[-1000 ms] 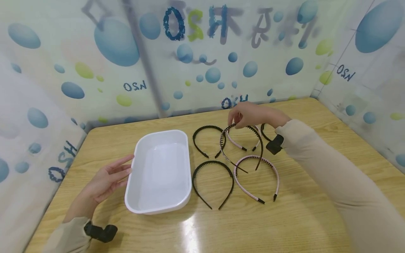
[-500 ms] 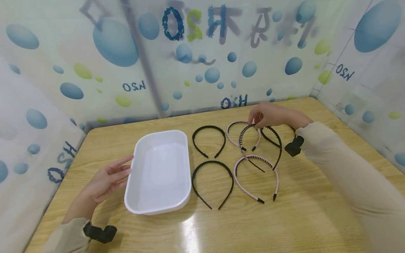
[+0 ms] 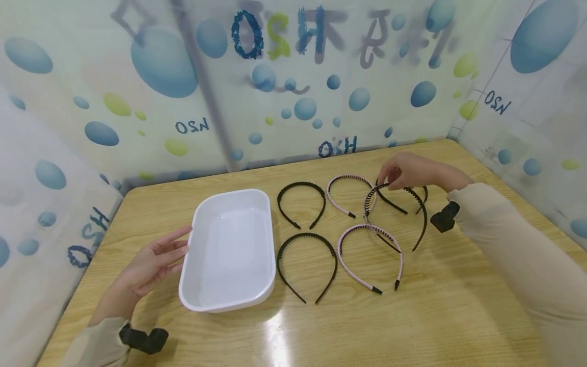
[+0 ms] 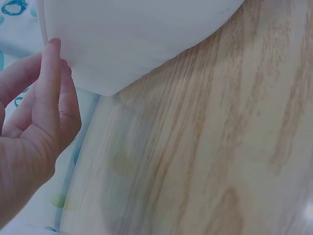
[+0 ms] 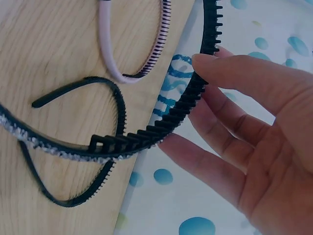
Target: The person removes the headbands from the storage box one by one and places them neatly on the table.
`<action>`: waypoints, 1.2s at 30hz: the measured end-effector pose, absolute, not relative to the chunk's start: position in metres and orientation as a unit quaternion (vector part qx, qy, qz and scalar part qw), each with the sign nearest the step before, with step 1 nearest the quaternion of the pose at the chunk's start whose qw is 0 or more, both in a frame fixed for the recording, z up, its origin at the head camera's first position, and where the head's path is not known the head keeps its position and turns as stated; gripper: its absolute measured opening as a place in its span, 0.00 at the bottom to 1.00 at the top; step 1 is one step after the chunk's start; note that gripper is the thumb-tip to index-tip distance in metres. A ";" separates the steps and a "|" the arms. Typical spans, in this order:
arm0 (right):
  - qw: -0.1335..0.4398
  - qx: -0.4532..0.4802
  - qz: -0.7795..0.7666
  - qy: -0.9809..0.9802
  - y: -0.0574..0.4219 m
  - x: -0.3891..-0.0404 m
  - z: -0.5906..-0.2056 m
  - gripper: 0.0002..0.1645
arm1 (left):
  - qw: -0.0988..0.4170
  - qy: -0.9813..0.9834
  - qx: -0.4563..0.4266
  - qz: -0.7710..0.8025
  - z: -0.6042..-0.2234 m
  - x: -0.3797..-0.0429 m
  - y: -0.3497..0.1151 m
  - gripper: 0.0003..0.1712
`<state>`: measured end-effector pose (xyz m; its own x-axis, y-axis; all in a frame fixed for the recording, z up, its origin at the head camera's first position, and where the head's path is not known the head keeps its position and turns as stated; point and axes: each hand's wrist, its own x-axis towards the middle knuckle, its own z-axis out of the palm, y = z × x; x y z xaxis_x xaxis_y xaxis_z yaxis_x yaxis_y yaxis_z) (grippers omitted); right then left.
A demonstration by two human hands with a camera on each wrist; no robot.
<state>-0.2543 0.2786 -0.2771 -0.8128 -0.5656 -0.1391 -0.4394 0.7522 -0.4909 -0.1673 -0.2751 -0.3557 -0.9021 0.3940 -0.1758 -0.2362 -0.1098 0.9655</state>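
Note:
In the head view my right hand holds a black toothed headband by its top, the ends hanging down over the back right of the table. Thumb and fingers pinch the band in the right wrist view, where glittery trim runs along its outer side. Behind it lies another black headband, partly hidden by the hand. Two pink headbands, one at the back and one in front, lie left of it. My left hand, fingers nearly straight, touches the left side of a white tray.
Two black headbands lie right of the tray, one farther back and one nearer. The wooden table meets a bubble-patterned backdrop at the back and sides. Black wrist cameras sit on both sleeves.
My right hand has carried the glittery black headband to the right, from over the back pink headband to in front of the rightmost black one. The left hand stays at the tray.

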 end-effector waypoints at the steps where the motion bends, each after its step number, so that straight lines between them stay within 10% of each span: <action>1: 0.142 -0.270 -0.227 0.925 0.281 -0.253 -0.278 0.11 | 0.211 0.635 0.059 0.741 -0.356 -0.167 -0.275 0.25; 36: 0.246 -0.162 -0.268 0.917 0.338 -0.229 -0.316 0.11 | 0.213 0.628 0.063 0.746 -0.358 -0.168 -0.276 0.25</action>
<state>-0.2291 0.3375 -0.3158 -0.8266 -0.4292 -0.3640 -0.1656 0.8037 -0.5716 -0.1680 -0.2757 -0.3577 -0.9015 0.3964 -0.1737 -0.2391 -0.1216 0.9633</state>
